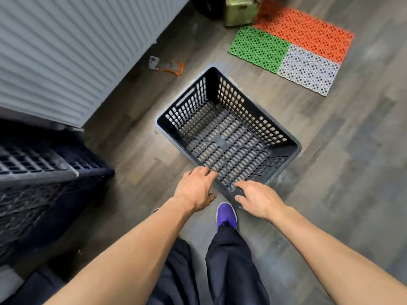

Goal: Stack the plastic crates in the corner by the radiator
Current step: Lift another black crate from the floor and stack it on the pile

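Observation:
A dark perforated plastic crate (284, 148) stands empty on the wood floor in the middle of the head view, turned diagonally. My left hand (193, 190) has its fingers over the crate's near-left rim, with the thumb outside. My right hand (257, 199) holds the near-right rim beside the same corner, fingers inside and thumb outside. More dark crates (44, 172) are stacked at the left, right under the end of the white ribbed radiator (66, 51).
A perforated mat (286, 47) in orange, green and white lies on the floor at the far right. A green box (240, 9) stands behind it. A small orange and grey object (169, 67) lies by the radiator. My purple shoe (226, 214) is just below the crate's corner.

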`<state>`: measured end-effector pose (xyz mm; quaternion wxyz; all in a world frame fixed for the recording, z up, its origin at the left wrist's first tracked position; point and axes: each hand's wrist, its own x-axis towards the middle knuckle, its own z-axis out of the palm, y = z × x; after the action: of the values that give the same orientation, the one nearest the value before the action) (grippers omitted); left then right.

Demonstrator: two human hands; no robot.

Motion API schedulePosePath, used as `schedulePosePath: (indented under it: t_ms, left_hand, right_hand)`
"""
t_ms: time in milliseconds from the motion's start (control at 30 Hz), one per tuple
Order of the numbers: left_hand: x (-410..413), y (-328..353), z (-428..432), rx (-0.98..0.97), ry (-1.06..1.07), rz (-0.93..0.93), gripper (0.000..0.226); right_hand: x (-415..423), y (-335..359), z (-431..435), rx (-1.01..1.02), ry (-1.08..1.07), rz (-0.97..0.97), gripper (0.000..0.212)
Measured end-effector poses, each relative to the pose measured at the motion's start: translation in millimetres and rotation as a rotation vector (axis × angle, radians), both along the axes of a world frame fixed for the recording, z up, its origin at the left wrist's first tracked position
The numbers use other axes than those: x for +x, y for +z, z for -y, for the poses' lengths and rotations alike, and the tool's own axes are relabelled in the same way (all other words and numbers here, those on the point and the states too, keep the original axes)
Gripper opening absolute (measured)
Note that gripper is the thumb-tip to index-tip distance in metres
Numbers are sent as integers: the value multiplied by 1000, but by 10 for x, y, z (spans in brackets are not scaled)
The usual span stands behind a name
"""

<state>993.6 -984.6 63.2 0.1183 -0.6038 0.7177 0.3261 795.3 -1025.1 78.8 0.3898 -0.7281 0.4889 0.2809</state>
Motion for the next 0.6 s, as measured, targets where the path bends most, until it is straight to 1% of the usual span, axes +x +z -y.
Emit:
schedulePosePath:
  t_ms: [200, 400, 500, 600]
  left_hand:
    - [-115, -472, 68, 54, -138, 57, 61]
    - [-92, -1256, 97, 97, -277, 166, 60]
    - [-37, -1566, 96, 54, -350, 197, 51]
    - [58, -1815, 231, -30, -379, 182, 34]
  right_hand:
    - [-27, -376, -51, 49, -69, -14, 52]
    - [-20, -1084, -244, 111, -121, -75, 59]
    - [30, -1427, -363, 119, -148, -107, 59]
    - [119, -1675, -486, 141, -177, -135, 57]
